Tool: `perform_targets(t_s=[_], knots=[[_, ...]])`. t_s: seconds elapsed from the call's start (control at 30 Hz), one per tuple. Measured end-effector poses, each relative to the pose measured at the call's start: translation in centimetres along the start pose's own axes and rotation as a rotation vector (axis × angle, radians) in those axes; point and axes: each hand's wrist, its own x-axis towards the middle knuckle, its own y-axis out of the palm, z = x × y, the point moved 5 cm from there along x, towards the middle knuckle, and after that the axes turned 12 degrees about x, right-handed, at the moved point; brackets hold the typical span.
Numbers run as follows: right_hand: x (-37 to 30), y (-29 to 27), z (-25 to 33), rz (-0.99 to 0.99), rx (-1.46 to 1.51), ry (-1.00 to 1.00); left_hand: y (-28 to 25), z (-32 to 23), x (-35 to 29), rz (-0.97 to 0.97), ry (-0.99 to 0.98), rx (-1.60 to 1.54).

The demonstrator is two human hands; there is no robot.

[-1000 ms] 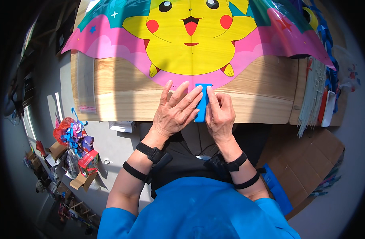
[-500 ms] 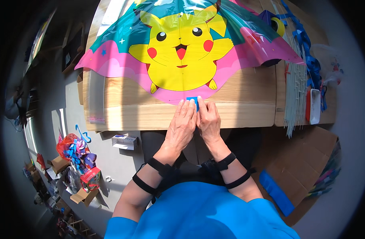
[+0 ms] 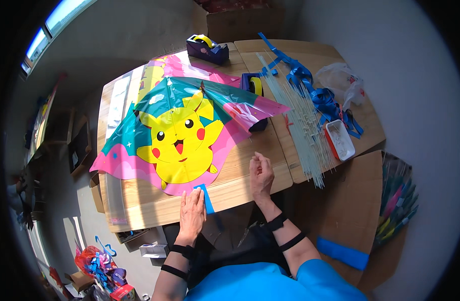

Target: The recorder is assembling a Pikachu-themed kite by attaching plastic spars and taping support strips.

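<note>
A plastic kite (image 3: 180,145) with a yellow cartoon figure on teal and pink lies spread on the wooden table. At its lower edge a blue ribbon strip (image 3: 208,201) hangs down over the table's front edge. My left hand (image 3: 193,213) presses flat there, fingers stretched out, touching the top of the strip beside the kite's pink border. To the right, apart from the kite, my right hand (image 3: 261,175) is over the table with its fingers curled closed. Whatever they may hold is hidden.
Tape dispensers stand behind the kite (image 3: 208,50) and at its right (image 3: 254,85). Further right lie thin pale rods (image 3: 305,130), tangled blue ribbon (image 3: 325,98), a white tray (image 3: 340,140) and a clear plastic bag (image 3: 340,83). A cardboard box (image 3: 340,205) stands below the table's right side.
My right hand has left the blue strip and moved right, its fingers now curled. My left hand stays at the strip. The view has shifted, showing more of the table's far side.
</note>
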Motion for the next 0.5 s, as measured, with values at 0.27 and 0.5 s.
perform_targets(t_s=[0.27, 0.5], knots=[[19.0, -5.2, -2.0, -0.161, 0.389, 0.242, 0.5, -0.6, 0.5, -0.021, 0.029, -0.061], [1.9, 2.8, 6.2, 0.428, -0.563, -0.989, 0.7, -0.4, -0.1, -0.028, 0.025, -0.020]])
